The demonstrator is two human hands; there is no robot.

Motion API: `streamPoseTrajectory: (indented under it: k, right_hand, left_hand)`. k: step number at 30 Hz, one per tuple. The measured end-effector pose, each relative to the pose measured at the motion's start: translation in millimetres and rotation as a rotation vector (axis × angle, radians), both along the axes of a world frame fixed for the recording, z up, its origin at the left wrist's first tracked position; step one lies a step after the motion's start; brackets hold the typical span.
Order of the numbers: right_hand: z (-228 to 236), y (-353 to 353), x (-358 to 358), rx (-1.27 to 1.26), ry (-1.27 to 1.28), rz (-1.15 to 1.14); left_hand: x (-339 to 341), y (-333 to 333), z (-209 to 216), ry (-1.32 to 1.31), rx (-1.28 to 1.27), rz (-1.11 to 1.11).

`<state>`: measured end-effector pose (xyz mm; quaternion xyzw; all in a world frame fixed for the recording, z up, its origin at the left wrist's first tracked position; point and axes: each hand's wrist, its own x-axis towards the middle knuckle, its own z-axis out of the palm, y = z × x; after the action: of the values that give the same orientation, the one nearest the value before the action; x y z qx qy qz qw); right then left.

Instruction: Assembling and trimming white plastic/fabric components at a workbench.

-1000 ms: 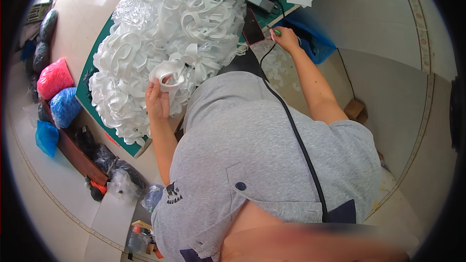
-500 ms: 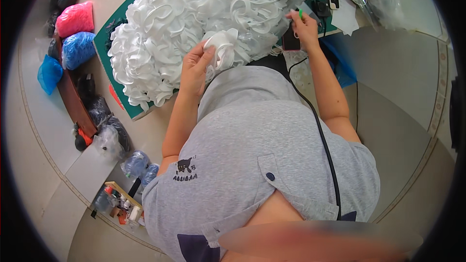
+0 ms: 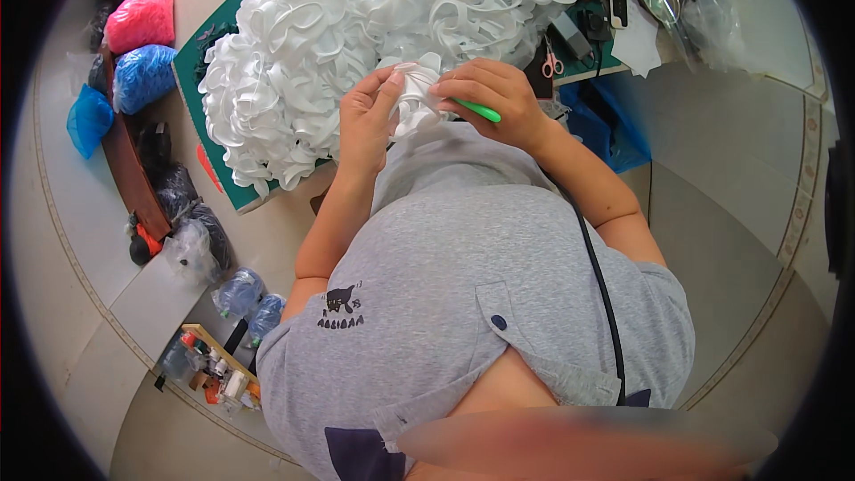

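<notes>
My left hand (image 3: 363, 120) pinches a looped white fabric band (image 3: 415, 105) just in front of a big heap of similar white bands (image 3: 294, 62). Close beside it, my right hand (image 3: 503, 102) is closed around a slim bright green tool (image 3: 481, 110). The tool's far end is hidden by my fingers, so its kind does not show. The fingertips of that hand meet the right side of the held band. Both hands are above my lap, at the near edge of the green-topped table (image 3: 189, 80).
Pink-handled scissors (image 3: 552, 61) lie at the table's right, near a grey box (image 3: 571, 37) and a small white device (image 3: 619, 9). A blue bag (image 3: 614, 129) hangs below. Pink (image 3: 140, 20) and blue bundles (image 3: 144, 78) sit at far left. A black cable (image 3: 601, 294) crosses my shirt.
My right hand has come left from the table's right side to the white band, with the green tool in it. The scissors now show. My left hand still holds the band.
</notes>
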<state>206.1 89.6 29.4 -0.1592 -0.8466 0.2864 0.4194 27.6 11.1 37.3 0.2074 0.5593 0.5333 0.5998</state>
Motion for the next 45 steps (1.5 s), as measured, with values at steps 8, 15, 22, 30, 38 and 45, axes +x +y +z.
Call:
streamPoseTrajectory:
  k: [8,15,22,30,38,45]
  right_hand:
    - [1,2,1,0.048,-0.022,0.005]
    - [-1,8,4,-0.029,-0.084,-0.031]
    - [-13,7,-2,-0.706,0.050,0.024]
    - [5,8,17,-1.142,0.491,0.089]
    - [8,-4,-7,-0.404,-0.032,-0.031]
    - [17,-8,1,-0.691,0.215,0.204]
  left_hand:
    - [3,0,0,0.101,0.071,0.016]
    - [-1,-3,3,0.237,0.107,-0.039]
    - [-15,-11,-2,-0.255,0.278,-0.113]
    - [-13,-9,-1,0.043,0.236,-0.160]
    - [-3,-1,0,-0.050,0.126,-0.144]
    - [-23,-2,-54,-0.479,-0.149,0.112]
